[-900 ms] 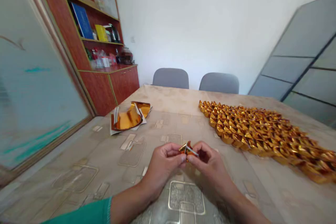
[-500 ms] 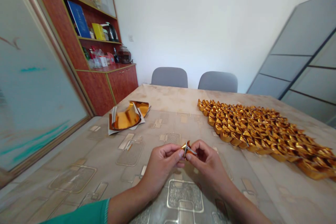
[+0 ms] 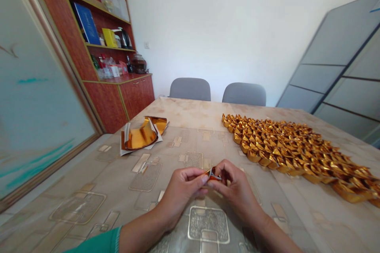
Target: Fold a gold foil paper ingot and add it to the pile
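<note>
Both my left hand [image 3: 181, 193] and my right hand [image 3: 237, 191] pinch a small folded piece of gold-orange foil [image 3: 212, 174] between fingers and thumbs, just above the patterned tablecloth [image 3: 175, 142]. The fingers hide much of the piece, and a silvery edge shows at its middle. To the right of my right hand lies a large spread of folded gold foil ingots [image 3: 285, 150], packed in overlapping rows. Farther off to the left, a stack of gold foil sheets [image 3: 141, 135] lies curled on white paper.
A green sleeve [image 3: 97, 242] covers my left forearm. A red-brown wooden cabinet [image 3: 107, 102] with bottles and a blue book stands beyond the table's left corner. Two grey chairs [image 3: 190, 89] stand at the far side. A glass panel [image 3: 335, 75] leans at the right.
The whole view has drifted slightly left. Both hands and the foil piece sit a little lower in the frame, and the fingers cover slightly more of the piece.
</note>
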A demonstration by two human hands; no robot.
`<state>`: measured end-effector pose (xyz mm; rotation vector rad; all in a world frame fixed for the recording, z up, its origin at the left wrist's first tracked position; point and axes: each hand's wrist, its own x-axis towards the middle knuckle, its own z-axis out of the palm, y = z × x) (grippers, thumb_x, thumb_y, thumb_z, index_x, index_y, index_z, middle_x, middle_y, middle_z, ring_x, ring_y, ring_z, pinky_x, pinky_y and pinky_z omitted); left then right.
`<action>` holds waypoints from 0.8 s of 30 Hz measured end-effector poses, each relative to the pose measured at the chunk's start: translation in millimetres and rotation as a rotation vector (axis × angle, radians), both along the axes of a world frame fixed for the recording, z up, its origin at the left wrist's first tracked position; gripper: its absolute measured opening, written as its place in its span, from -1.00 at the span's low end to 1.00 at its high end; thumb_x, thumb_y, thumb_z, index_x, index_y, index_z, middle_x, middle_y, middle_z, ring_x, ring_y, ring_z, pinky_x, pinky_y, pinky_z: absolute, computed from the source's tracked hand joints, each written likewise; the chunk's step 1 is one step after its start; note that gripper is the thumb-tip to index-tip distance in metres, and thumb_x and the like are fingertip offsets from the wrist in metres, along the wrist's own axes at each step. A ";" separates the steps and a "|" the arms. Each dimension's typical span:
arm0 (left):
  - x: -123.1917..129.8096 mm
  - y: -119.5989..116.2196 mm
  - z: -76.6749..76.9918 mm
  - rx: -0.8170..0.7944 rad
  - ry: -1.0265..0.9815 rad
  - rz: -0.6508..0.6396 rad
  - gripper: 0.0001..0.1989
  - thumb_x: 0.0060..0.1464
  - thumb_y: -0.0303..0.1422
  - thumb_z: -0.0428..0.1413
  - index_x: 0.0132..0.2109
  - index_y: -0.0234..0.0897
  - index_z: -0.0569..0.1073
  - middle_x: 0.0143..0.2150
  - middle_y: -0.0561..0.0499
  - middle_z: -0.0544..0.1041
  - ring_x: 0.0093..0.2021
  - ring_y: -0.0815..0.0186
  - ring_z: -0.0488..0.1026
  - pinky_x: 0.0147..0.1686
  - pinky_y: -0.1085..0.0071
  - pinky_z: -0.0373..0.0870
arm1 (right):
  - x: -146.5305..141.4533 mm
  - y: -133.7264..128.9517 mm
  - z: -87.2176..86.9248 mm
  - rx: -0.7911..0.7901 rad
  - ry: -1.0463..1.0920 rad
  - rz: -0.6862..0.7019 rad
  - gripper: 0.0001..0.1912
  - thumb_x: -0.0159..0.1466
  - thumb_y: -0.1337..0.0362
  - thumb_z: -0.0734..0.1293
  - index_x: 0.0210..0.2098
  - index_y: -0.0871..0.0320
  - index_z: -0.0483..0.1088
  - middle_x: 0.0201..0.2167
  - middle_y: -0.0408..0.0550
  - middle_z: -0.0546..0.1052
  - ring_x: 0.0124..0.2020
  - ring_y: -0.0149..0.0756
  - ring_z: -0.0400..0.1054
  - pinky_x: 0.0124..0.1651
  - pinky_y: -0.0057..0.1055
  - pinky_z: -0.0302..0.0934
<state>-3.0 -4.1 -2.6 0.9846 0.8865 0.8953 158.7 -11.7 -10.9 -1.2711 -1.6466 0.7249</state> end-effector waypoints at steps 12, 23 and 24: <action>-1.3 1.1 4.6 -0.004 -0.056 -0.018 -0.74 -0.02 -0.21 0.21 -0.36 -0.38 0.50 -0.39 -0.03 0.52 -0.38 0.40 0.43 -0.34 0.45 0.44 | 0.0 -1.6 3.9 0.023 -0.039 0.045 -0.83 0.06 0.38 0.35 -0.52 0.11 0.22 -0.55 -0.25 0.28 -0.51 -0.46 0.09 -0.46 -0.49 -0.04; 0.9 4.8 4.5 -0.077 -0.081 0.037 -0.76 -0.09 -0.26 0.26 -0.37 -0.40 0.52 -0.44 -0.01 0.52 -0.47 0.47 0.41 -0.40 0.54 0.41 | -4.6 -2.6 3.0 -0.142 0.236 0.089 -0.72 0.03 0.26 0.39 -0.40 0.10 0.17 -0.55 -0.28 0.25 -0.52 -0.48 0.08 -0.49 -0.52 -0.05; 1.4 4.7 4.0 -0.084 -0.097 0.044 -0.76 -0.09 -0.26 0.26 -0.37 -0.39 0.52 -0.43 -0.02 0.52 -0.47 0.47 0.41 -0.40 0.54 0.41 | -5.3 -2.9 2.7 -0.163 0.277 0.100 -0.70 0.05 0.20 0.39 -0.38 0.09 0.16 -0.53 -0.27 0.28 -0.51 -0.47 0.11 -0.48 -0.52 -0.02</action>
